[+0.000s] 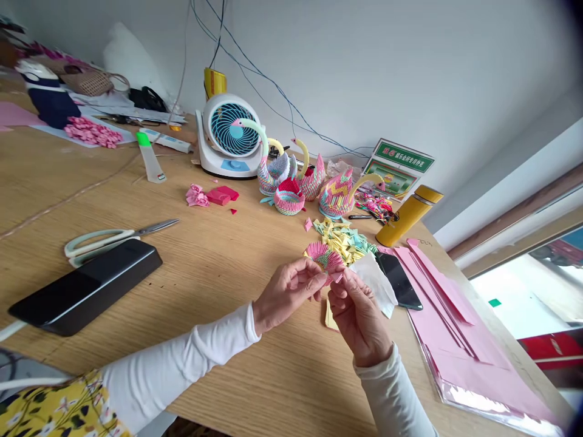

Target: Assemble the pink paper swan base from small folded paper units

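Observation:
Between my hands is a small round piece of folded paper units (321, 253), pink with some green and yellow. My left hand (291, 288) pinches its near left edge. Fingertips of my right hand (357, 303) close on a small pink folded paper piece (336, 275) at the ring's right edge; whether it is joined to the ring, I cannot tell. Just beyond lies a heap of yellow and green folded paper pieces (345, 240). Finished-looking paper swans (337, 194) and a small pink paper bowl (289, 197) stand farther back.
A white fan (232, 136) stands by the wall. Scissors (113, 240) and a black device (86, 285) lie at left. On the right are a phone (398, 280), white tissue (371, 279), pink paper sheets (455, 315) and a yellow flask (407, 215). A glue bottle (150, 158) lies farther back.

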Demonstrator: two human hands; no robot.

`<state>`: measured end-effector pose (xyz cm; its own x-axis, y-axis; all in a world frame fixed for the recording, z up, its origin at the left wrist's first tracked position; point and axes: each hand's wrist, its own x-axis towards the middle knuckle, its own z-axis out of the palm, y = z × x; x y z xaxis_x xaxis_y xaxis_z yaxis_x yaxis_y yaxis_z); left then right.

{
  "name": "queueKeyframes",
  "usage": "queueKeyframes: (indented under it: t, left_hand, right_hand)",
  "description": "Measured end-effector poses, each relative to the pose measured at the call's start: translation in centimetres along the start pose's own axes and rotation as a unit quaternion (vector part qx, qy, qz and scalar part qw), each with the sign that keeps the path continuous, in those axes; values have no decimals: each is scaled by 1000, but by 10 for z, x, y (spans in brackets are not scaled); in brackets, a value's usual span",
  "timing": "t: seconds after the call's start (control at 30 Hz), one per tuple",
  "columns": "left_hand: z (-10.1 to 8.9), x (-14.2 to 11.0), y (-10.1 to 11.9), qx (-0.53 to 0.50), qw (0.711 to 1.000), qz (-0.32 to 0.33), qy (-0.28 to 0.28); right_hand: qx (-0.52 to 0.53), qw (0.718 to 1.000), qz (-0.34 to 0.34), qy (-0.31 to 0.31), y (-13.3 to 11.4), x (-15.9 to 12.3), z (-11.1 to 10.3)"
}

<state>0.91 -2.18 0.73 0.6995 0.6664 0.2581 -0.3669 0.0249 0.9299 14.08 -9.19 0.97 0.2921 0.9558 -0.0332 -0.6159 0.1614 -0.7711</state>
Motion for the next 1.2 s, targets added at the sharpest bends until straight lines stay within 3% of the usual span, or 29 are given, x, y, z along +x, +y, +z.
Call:
queueKeyframes:
  t: [0.1,0.2,0.3,0.43,0.73,0.93,1.2]
  left_hand:
    - [0,-3,-1,186,972,131,54]
    - [-3,-3,-6,305,920,244,41]
    - [-6,-3,-10,370,880,296,38]
    - [-7,-3,-12,420,852,311,38]
    - [-10,-3,-11,463,823,329,22]
    - [-12,-2,-9,513,789,337,17]
    - [-12,-2,-7,560,750,352,17]
  right_hand:
    - [86,995,54,13,2,0,1]
    - [149,984,98,17,5,-2,1]
    - [173,977,124,20,7,-4,1]
    - [170,977,131,13,9,-5,0]
    - [243,956,158,53,12,-6,0]
    - [202,967,150,47,13,-5,1]
    - [182,969,138,91,15,-4,1]
